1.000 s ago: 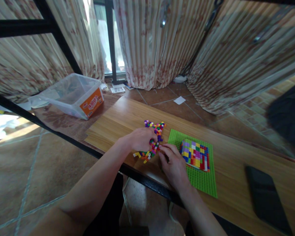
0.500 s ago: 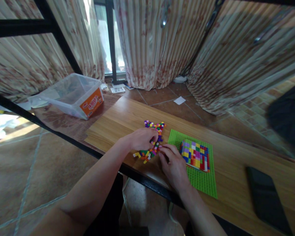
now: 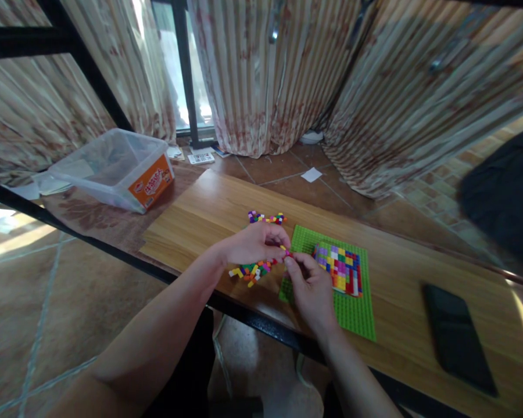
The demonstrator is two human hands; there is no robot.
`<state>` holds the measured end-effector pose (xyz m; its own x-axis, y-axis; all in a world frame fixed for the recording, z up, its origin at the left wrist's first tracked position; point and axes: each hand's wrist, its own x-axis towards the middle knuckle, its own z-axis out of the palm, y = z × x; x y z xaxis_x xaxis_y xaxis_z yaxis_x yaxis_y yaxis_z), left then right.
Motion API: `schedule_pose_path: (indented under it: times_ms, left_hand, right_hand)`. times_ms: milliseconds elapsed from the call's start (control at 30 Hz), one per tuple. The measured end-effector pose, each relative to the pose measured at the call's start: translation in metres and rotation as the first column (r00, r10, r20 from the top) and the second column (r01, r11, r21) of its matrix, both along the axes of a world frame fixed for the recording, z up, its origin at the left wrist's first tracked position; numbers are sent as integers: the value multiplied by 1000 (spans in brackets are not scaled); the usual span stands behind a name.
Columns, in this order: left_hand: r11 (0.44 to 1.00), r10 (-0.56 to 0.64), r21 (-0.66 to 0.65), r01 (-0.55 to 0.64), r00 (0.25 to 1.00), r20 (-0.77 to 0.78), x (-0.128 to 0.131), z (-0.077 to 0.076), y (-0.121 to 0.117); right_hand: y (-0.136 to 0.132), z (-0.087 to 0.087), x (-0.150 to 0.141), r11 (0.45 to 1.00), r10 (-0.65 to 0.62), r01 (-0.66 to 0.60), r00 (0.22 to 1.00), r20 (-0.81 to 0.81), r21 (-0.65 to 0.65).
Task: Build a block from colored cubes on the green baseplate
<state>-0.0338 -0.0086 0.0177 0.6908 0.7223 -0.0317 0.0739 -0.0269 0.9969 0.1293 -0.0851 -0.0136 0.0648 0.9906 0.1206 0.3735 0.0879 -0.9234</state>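
My left hand (image 3: 258, 244) and my right hand (image 3: 312, 285) meet over the table with fingertips nearly touching. Small toy bricks (image 3: 287, 253), pinkish-red with a bit of yellow, show between them. Both hands are closed in a pinch; fingers partly hide how the bricks are split between them. Beneath and beside my left hand lie loose coloured bricks (image 3: 253, 273), with more bricks (image 3: 265, 218) behind it. By my right hand is a green baseplate (image 3: 355, 319), bearing a multicoloured brick build (image 3: 342, 268) partly covered by that hand.
All this is on a long wooden table (image 3: 209, 209). A dark phone-like slab (image 3: 457, 337) lies at its right. Beyond the left end stands a clear plastic box (image 3: 113, 168) with an orange label. Striped curtains (image 3: 244, 75) hang behind, and a white paper (image 3: 311, 175) lies on the floor.
My left hand has lifted from the loose bricks and moved right to meet my right hand, where small bricks now show at the fingertips. The whole view has shifted slightly.
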Motion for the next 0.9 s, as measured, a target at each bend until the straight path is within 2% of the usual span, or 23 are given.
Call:
schedule_pose_path:
  times_ms: [267,467,533,600,667,733,800,900]
  left_hand:
    - [988,4,-151,5,998,55,10,-6,-2]
    - [974,-8,-226,30,995,99,6,-7,0]
    - [973,-3,-230,18,998,67,2,-8,3]
    - [973,31,-230,-28,999,10,-1,-9,6]
    - [967,79,-241,-87,996,-41,-3,-10,8]
    - [959,106,-257,-121,992,-74,-4,-10,8]
    - [961,103,-247,-123,991,-89,-3,-11,7]
    - [971,92,-212,-108,992,-82,0,-11,6]
  right_hand:
    - [-1,7,7,999,45,-45,998,-34,10]
    - [-2,6,8,996,92,-91,994,-63,4]
    - [0,2,7,996,83,-84,996,32,26]
    - [1,-3,5,994,66,-82,975,214,67]
    - [3,-8,4,990,54,-100,916,397,95]
    - [3,-12,2,988,50,-117,857,514,98]
    - [3,-14,1,988,48,-123,821,569,94]
    - [3,-13,1,989,40,-112,824,565,93]
